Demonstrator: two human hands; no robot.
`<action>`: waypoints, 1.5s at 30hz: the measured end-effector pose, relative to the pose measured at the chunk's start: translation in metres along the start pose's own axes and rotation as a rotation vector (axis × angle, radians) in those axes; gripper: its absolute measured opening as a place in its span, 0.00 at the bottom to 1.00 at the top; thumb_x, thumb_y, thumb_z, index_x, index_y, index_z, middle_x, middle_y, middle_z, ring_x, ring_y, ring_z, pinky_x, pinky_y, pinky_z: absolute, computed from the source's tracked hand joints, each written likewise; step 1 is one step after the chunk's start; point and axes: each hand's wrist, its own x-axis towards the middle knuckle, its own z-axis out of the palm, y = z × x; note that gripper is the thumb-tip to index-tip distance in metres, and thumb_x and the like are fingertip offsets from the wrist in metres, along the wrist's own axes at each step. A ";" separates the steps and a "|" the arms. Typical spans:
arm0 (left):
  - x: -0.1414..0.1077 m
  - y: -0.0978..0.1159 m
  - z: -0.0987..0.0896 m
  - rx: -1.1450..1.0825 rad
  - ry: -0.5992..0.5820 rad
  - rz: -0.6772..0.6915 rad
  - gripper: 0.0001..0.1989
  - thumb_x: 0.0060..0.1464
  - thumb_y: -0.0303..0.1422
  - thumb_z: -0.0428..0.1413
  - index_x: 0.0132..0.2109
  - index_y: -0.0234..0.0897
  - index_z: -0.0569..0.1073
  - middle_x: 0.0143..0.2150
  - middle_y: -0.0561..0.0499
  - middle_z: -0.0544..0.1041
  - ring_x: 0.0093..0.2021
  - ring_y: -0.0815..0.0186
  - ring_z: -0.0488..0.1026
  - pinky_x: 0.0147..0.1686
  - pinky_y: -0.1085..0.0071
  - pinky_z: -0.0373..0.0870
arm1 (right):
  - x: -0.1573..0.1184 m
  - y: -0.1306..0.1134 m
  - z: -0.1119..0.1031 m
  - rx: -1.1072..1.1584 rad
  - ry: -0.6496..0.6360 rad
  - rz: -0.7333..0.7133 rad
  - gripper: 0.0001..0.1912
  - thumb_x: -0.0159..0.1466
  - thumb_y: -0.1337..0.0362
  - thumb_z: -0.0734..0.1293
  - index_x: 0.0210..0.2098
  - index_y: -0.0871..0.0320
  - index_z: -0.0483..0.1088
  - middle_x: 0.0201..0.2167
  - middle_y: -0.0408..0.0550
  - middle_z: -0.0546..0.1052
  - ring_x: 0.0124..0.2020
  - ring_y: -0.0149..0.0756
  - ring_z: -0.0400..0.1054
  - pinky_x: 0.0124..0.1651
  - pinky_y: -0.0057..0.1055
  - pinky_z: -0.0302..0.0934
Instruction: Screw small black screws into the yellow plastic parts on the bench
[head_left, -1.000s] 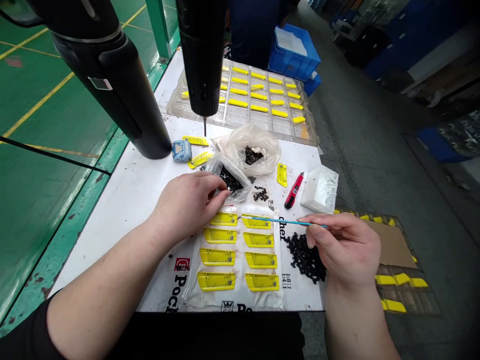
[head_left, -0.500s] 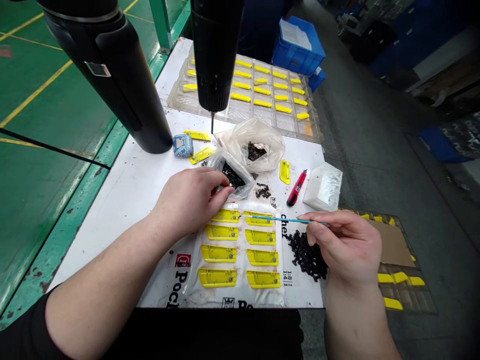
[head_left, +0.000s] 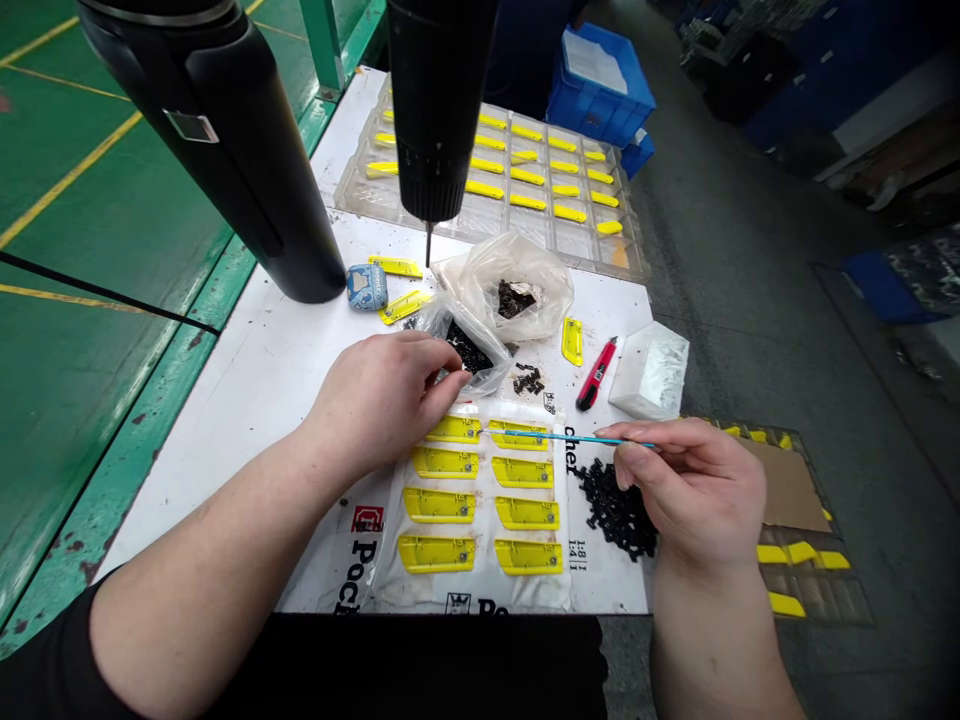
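My right hand (head_left: 694, 485) pinches a thin blue stick (head_left: 574, 437) with a paler, narrower tip. The stick points left, over the top row of yellow plastic parts (head_left: 523, 472), which lie in two columns on a white printed bag (head_left: 484, 590). My left hand (head_left: 397, 395) is at the mouth of a clear plastic bag (head_left: 491, 378) holding small black pieces (head_left: 466, 350). Its thumb and fingers are curled together; whatever is between the fingertips is hidden. A heap of small black parts (head_left: 619, 515) lies beside my right hand.
A black electric screwdriver (head_left: 435, 130) hangs over the table, bit downward. A black bottle (head_left: 255, 170) stands at left. Behind lies a clear tray (head_left: 472, 215) of yellow parts. A second bag (head_left: 551, 260), a red cutter knife (head_left: 597, 375) and a whitish block (head_left: 651, 372) are nearby.
The view has shifted very slightly. Both hands and the blue stick keep practically the same places over the table.
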 end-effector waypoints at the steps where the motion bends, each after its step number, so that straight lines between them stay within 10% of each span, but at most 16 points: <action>1: 0.000 0.000 0.000 0.001 0.000 0.000 0.13 0.69 0.42 0.57 0.45 0.43 0.85 0.44 0.50 0.85 0.38 0.62 0.77 0.38 0.63 0.68 | 0.000 -0.001 0.000 0.002 0.003 0.012 0.07 0.68 0.69 0.80 0.44 0.53 0.85 0.37 0.50 0.85 0.35 0.42 0.82 0.28 0.30 0.73; 45: 0.001 0.001 0.002 0.036 -0.015 0.006 0.13 0.69 0.42 0.58 0.45 0.43 0.85 0.44 0.51 0.85 0.37 0.61 0.77 0.37 0.62 0.67 | 0.002 0.001 -0.001 0.116 -0.088 0.122 0.08 0.71 0.69 0.78 0.48 0.54 0.82 0.43 0.55 0.85 0.24 0.31 0.71 0.28 0.28 0.69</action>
